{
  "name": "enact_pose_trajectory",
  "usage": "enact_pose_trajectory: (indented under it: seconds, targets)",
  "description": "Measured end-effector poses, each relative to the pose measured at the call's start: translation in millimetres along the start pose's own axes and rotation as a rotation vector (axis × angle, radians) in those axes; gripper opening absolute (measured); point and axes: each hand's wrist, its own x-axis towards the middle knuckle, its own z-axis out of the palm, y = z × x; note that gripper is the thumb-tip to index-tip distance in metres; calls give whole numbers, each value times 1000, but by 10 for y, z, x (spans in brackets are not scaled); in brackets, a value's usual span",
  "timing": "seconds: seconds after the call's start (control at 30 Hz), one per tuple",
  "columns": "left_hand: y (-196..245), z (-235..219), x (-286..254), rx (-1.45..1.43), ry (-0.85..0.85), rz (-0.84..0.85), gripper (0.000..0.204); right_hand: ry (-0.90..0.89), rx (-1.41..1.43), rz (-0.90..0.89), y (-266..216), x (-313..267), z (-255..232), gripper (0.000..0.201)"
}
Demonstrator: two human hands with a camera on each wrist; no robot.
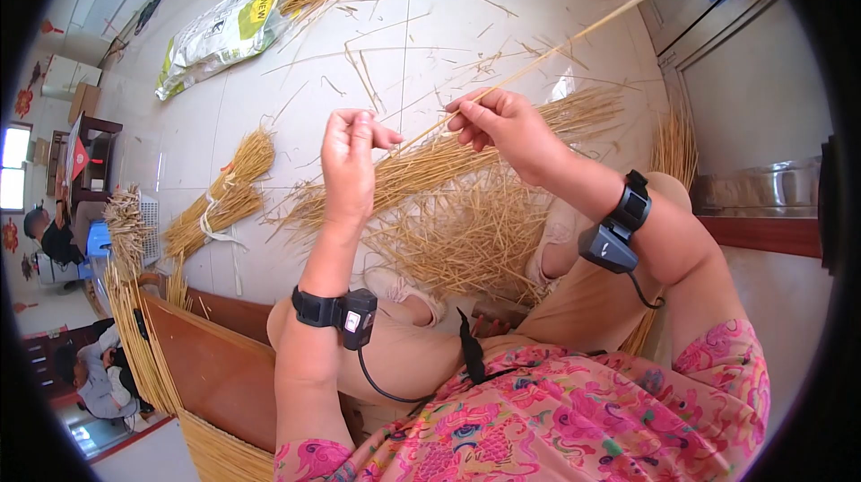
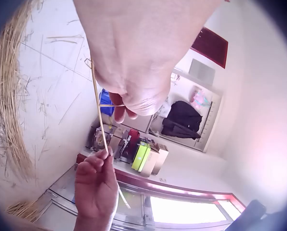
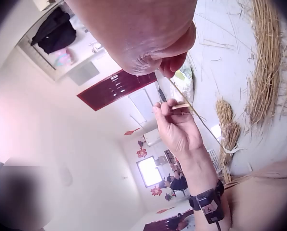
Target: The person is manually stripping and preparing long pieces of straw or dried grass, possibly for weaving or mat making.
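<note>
Between thumb and fingers, my right hand (image 1: 507,128) pinches a long, thin straw stalk (image 1: 603,23), which slants from up right down past the left fingertips. Its far end is paler and thicker. My left hand (image 1: 348,155) is raised beside it, fingers curled. In the right wrist view that hand pinches a short piece of straw (image 3: 181,106) between thumb and fingers. Seen from the left wrist, the short piece (image 2: 107,105) reaches across to the long stalk (image 2: 96,86). Below both hands lies a long sheaf of straw (image 1: 578,119) on the floor.
Loose straw (image 1: 466,240) is heaped between the person's feet. Left of it lies a tied straw bundle (image 1: 220,199), with a printed bag (image 1: 220,34) of straw farther off. A brown wooden board (image 1: 211,338) stands at the near left. Other people sit at the far left.
</note>
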Motion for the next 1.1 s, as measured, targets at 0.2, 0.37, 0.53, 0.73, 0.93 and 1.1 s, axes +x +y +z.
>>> enact_pose_trajectory:
  seconds: [0.2,0.37,0.53,0.73,0.93,1.1]
  targets:
    - [6,-293,166,-24,174,38,13,122,196,69,1,76,-88,21]
    - [144,-585,267,72,480,106,14,238,207,9,-98,134,-213,21]
    - [273,-733,220,-74,258,101,19,335,200,-52,-125,172,-275,20]
    - [331,-41,-205,555,-871,174,26,254,140,-52,-94,168,-185,23]
    - [119,200,-182,897,-226,597,34,40,65,-22,95,44,-13,23]
    - [-27,86,-187,976,-306,119,16,-115,61,10,98,-24,56,26]
